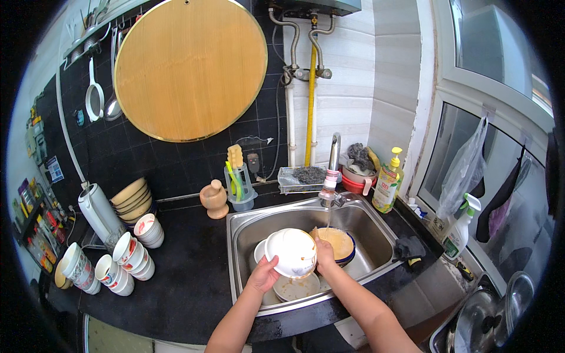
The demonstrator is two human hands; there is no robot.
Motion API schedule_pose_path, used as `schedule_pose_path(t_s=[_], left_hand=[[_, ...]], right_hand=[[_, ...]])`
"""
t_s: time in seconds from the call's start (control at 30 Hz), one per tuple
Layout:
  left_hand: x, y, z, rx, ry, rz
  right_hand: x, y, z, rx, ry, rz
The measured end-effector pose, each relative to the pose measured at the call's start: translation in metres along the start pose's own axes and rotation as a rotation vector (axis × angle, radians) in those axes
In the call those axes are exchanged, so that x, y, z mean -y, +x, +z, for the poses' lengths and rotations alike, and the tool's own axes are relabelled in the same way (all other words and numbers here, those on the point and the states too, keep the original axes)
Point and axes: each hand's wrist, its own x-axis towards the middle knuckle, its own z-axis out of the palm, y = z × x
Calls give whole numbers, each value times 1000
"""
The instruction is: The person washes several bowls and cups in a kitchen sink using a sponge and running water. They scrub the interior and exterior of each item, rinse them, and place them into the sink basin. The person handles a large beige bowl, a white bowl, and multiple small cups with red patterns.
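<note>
L hand (263, 275): fingers pinching white bowl (290, 250) by lwr-left edge.
R hand (325, 256): at bowl's rt edge; fingers partly hidden, can't tell if pinching.
White bowl: held tilted over sink (232, 253).
In sink: plate (297, 289) nr front; yellowish bowl (336, 241) w/ dk-blue rim to rt.
Behind sink: tap (334, 154).
L of sink: bowl stacks (130, 254) on bench (182, 270).
Back-rt of sink: soap btl (386, 187).
</note>
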Motion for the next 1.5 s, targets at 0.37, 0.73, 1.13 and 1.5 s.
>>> schedule_pose_path(t_s=[0.37,0.73,1.13,1.5], left_hand=[[-15,20,19,-198,-39,265],[-17,-1,24,-114,97,132],[-13,4,21,-89,190,107],[-19,-13,32,-57,610,-39]], right_hand=[[17,-110,40,316,-561,-690],[46,-66,51,414,-1035,-877],[25,-89,20,350,-766,-800],[84,-70,75,560,-1068,-1023]])
